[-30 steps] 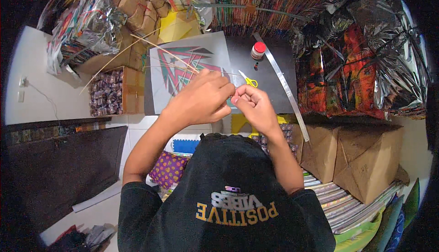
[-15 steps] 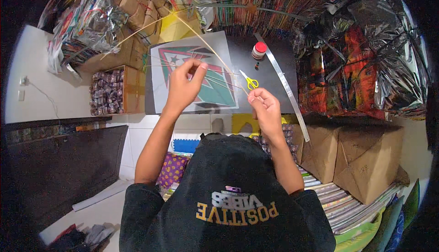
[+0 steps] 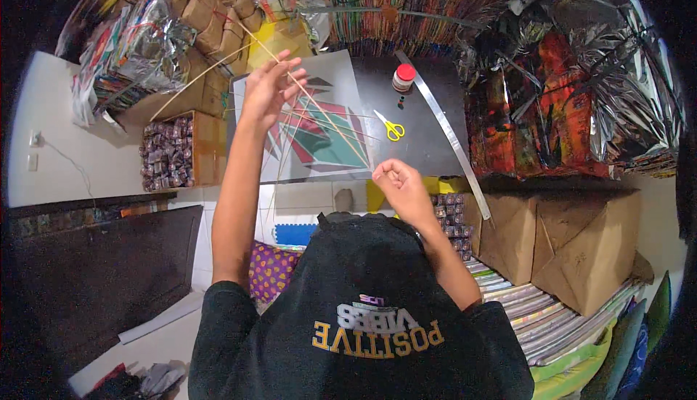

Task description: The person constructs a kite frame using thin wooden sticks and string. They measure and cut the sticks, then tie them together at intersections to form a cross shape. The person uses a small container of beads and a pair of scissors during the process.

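Several thin bamboo sticks (image 3: 327,116), joined into a loose frame, hang above the dark table. My right hand (image 3: 406,195) is closed in a pinch at their near ends, by the table's front edge. My left hand (image 3: 266,95) is raised over the sheet's left side. Its fingers are apart, and a long stick passes across them; no firm grip shows. Under the sticks lies a pale sheet (image 3: 335,70) with a red, green and black angular design, partly hidden by my left hand. Yellow-handled scissors (image 3: 394,131) rest right of the sheet.
A red-lidded jar (image 3: 404,78) stands behind the scissors, near a small dark piece (image 3: 401,101). A long metal ruler (image 3: 451,133) overhangs the front edge of the table (image 3: 428,149). Brown cartons (image 3: 581,247) sit at right; an open box of small packets (image 3: 168,152) at left.
My left hand has moved up and left, its fingers spreading from a pinch. My right hand has come down and left with the stick ends. The stick frame has turned and shifted left.
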Demonstrator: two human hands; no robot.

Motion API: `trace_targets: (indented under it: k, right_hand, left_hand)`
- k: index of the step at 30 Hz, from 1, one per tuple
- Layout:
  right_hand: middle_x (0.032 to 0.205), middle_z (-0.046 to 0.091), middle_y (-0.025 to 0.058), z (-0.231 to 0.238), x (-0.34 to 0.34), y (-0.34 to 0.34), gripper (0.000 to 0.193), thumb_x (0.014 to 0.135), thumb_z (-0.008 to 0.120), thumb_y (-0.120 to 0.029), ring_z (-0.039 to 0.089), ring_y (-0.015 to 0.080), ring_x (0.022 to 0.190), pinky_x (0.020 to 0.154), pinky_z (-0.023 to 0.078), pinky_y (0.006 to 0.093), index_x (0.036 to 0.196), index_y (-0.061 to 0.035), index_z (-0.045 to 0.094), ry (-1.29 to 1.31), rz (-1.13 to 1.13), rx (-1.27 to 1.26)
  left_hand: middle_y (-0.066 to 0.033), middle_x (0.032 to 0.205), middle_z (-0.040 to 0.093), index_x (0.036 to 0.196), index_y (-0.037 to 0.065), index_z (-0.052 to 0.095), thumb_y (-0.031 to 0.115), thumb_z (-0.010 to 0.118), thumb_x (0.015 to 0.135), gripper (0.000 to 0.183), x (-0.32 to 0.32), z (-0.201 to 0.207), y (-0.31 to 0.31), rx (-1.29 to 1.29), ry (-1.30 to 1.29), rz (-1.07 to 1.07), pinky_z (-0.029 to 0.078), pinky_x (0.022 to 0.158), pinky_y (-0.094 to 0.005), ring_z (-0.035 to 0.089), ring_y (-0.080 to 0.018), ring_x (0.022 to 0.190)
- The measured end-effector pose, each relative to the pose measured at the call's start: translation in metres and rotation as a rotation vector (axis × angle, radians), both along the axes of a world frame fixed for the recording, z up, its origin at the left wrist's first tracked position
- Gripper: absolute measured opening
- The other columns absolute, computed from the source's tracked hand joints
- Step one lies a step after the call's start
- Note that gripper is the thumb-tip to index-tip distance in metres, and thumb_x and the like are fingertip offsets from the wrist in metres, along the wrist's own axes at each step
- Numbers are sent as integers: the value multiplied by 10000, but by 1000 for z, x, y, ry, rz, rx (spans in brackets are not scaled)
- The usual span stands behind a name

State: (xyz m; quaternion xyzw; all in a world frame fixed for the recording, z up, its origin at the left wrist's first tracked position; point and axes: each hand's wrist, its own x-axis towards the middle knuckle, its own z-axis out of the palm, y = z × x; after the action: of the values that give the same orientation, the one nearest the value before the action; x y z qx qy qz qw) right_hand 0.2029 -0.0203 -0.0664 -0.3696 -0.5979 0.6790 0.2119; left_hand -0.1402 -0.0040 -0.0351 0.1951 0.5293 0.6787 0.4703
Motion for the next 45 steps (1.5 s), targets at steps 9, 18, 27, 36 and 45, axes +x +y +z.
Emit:
trace_targets:
  k: [9,18,27,36,45]
  right_hand:
    - [807,668,149,57,36,61,169,893,690,-174,662,339,755,715,515,446,981,-30,705,-386,461,750]
    - [881,668,150,120,-4,121,161,924,678,-207,662,363,867,771,523,464,953,-50,699,-342,575,1061]
    - [844,678,137,130,-50,146,147,874,735,-144,666,309,785,722,522,406,970,-34,715,-218,515,1144]
    - [889,733,158,144,-76,166,206,840,750,-223,714,350,841,766,562,437,976,-67,754,-211,471,1132]
    - [870,733,141,155,-87,172,201,843,736,-234,714,338,827,758,562,442,962,-74,757,-242,440,1230]
  left_hand:
    - [-83,1202,694,1472,59,529,223,635,1033,480,-1,16,1,-109,255,-216,603,844,-334,694,-152,947]
    - [-62,1183,699,1509,84,508,238,581,1069,472,46,5,7,-19,287,-499,599,803,-287,692,-122,919]
    - [-89,1176,720,1494,49,510,182,547,1074,442,81,9,9,25,235,-571,616,805,-294,704,-135,896]
    - [-119,1185,711,1519,23,466,224,583,1066,509,87,19,7,62,191,-602,627,812,-318,717,-150,906]
    - [-126,1175,708,1528,22,449,263,572,1072,530,95,28,-5,89,160,-575,624,815,-327,715,-158,895]
